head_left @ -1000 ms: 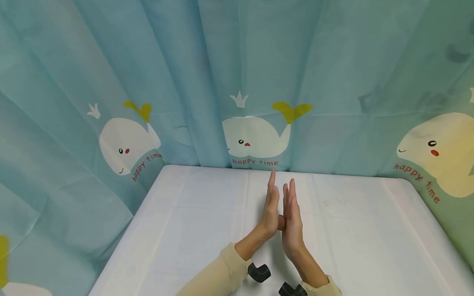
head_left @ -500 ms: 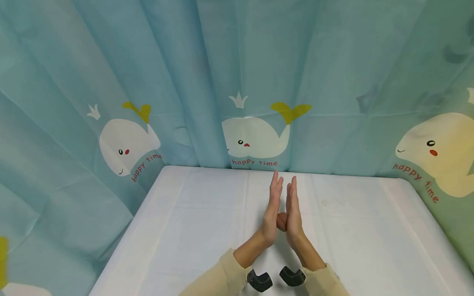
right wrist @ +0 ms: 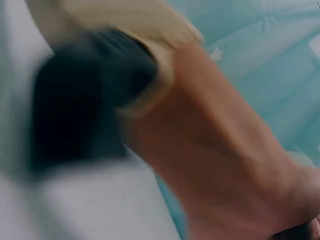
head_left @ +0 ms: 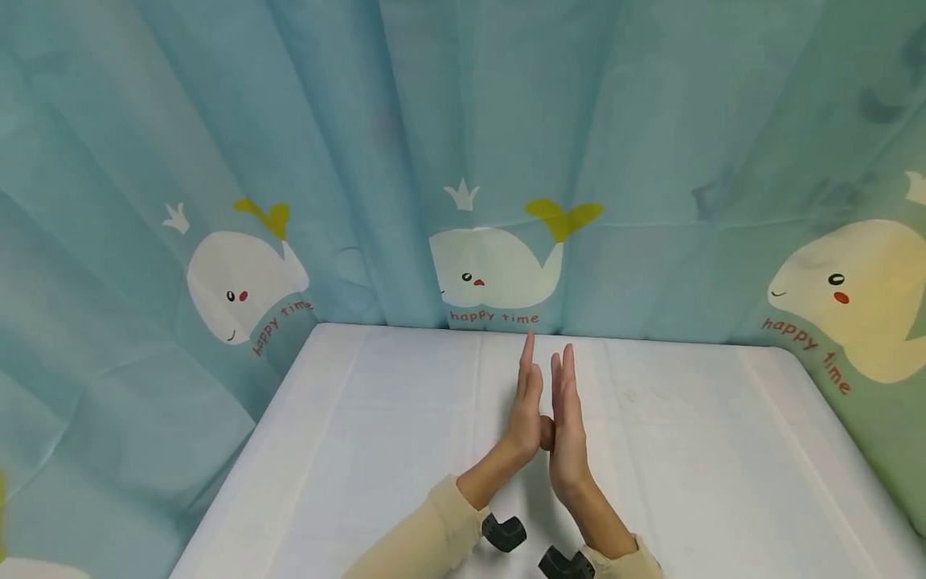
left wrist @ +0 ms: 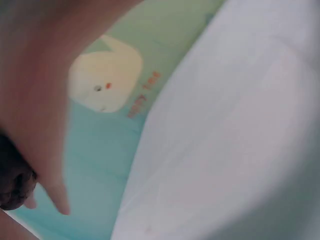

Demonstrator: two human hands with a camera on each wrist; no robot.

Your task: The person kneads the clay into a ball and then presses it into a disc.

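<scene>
A small rounded brown lump [head_left: 546,433] sits between my two palms in the head view. Its surface looks dark and cracked in the left wrist view, where the lump [left wrist: 16,179] shows at the left edge; I cannot tell its exact kind. My left hand [head_left: 524,410] presses on it from the left, fingers straight and pointing away from me. From the other side my right hand [head_left: 569,434] presses flat, its fingers also straight. Both hands are raised over the table. In the right wrist view only a sliver of the lump shows in the lower right corner, past a forearm [right wrist: 210,150].
A white-covered table [head_left: 391,402] lies under the hands. Behind it and to its sides hangs a blue-green curtain [head_left: 347,161] with printed whales. A black wrist camera [head_left: 504,533] is on the left wrist, another black wrist camera [head_left: 567,563] on the right.
The palms have rubbed back and forth against each other. Since half a second ago the right hand has drawn back towards me, the left has shifted slightly forward, and the lump stays between them.
</scene>
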